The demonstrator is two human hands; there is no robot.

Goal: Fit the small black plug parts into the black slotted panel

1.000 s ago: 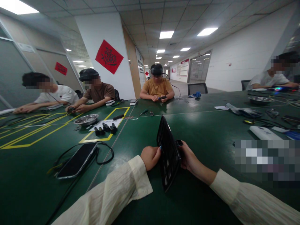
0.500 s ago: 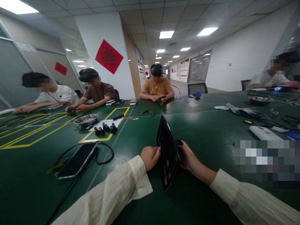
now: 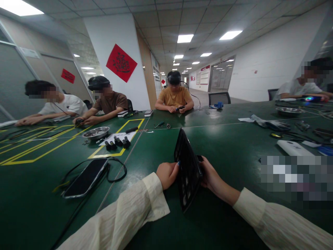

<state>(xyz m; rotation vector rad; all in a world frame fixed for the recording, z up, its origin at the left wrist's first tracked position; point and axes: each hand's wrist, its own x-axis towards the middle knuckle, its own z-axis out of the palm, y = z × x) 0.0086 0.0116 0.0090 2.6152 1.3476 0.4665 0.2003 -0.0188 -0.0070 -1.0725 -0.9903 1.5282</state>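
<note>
A flat, glossy black panel (image 3: pixel 187 173), tablet-like, stands nearly on edge before me, tilted a little. My right hand (image 3: pixel 208 172) is wrapped round a dark part at the back of it, on the right side; most of those fingers are hidden. On the opposite side, my left hand (image 3: pixel 167 174) is closed, its fingertips against the panel's face. A speck of blue shows at the tips, too small to name. To the left, a phone (image 3: pixel 85 177) in a clear case lies on the table beside a looped black cable (image 3: pixel 125 170).
On the green table (image 3: pixel 145 215) lie several black cylindrical parts (image 3: pixel 118 142), a metal bowl (image 3: pixel 96 132), a screwdriver (image 3: pixel 161 124) and, at right, a white device (image 3: pixel 293 148) near cables. A co-worker in yellow (image 3: pixel 174 97) sits opposite; others sit left and far right.
Almost nothing differs. The panel and both my hands hold the same place, with only a very slight shift of the panel and the view.
</note>
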